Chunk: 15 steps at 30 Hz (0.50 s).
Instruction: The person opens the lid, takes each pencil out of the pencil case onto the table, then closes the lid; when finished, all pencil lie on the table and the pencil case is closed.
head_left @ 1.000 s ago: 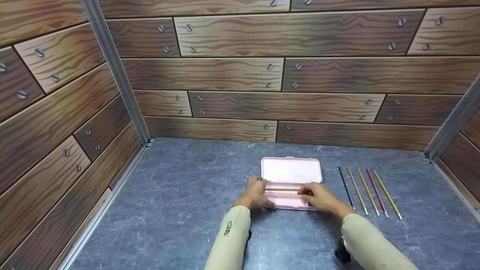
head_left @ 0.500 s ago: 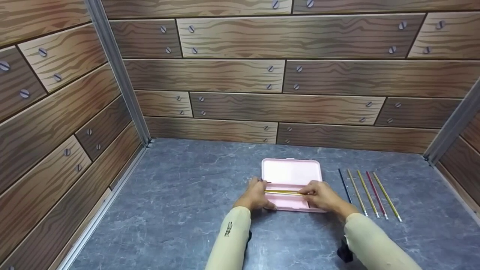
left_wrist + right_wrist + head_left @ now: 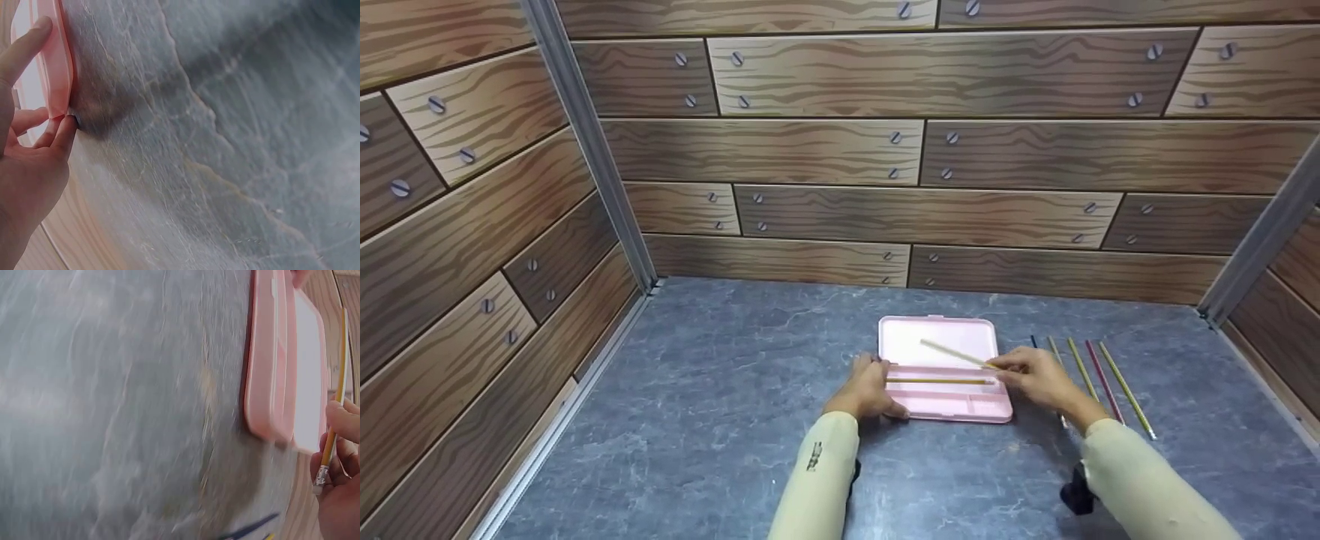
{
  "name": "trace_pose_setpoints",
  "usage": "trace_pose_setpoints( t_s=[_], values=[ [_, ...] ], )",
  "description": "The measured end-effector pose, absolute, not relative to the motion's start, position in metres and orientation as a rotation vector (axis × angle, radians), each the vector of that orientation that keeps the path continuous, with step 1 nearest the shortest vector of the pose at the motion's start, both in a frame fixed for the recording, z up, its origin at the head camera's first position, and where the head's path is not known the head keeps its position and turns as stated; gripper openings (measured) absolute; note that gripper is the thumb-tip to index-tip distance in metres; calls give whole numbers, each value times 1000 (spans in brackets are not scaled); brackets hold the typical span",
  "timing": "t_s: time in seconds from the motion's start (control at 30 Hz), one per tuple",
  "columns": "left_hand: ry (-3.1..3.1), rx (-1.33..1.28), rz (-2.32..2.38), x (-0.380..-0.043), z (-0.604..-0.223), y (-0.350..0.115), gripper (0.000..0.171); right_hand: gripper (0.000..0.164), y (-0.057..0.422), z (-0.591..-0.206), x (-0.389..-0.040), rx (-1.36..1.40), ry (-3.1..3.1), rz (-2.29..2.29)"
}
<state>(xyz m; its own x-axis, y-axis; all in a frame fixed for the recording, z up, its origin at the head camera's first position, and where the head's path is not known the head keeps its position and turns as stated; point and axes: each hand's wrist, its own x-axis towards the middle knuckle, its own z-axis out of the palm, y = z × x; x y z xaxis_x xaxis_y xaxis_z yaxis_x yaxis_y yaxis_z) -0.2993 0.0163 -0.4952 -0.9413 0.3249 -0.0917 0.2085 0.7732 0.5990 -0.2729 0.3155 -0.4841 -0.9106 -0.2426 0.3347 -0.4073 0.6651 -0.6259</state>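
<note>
A pink pencil case [image 3: 937,405] lies on the table with its lid [image 3: 911,337] folded back. My left hand [image 3: 864,388] grips its left end; in the left wrist view the thumb lies over the rim and the fingers are at the case's edge. One yellow pencil [image 3: 937,380] lies lengthwise inside. A second yellow pencil [image 3: 341,360] is pinched in my right hand [image 3: 1039,379], close to its eraser end [image 3: 320,479]. It slants up and leftward, overlapping the lid in the head view.
Right of the case several pencils lie side by side, among them a red pencil [image 3: 1099,371] and a yellow pencil [image 3: 1126,386]. My right hand partly covers the row. Wood-patterned walls [image 3: 825,214] enclose the grey marbled table [image 3: 735,360].
My right hand has raised one yellow pencil out of the case and moved right, tilting the pencil's far end upward. My left hand stays at the case's left end.
</note>
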Motion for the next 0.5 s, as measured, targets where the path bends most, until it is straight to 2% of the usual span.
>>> trace_pose_setpoints(
  t_s=[0.5],
  values=[
    [2769,415,880,-300,-493,17,79,34,378,-489,-259,-125,-2574,1269]
  ],
)
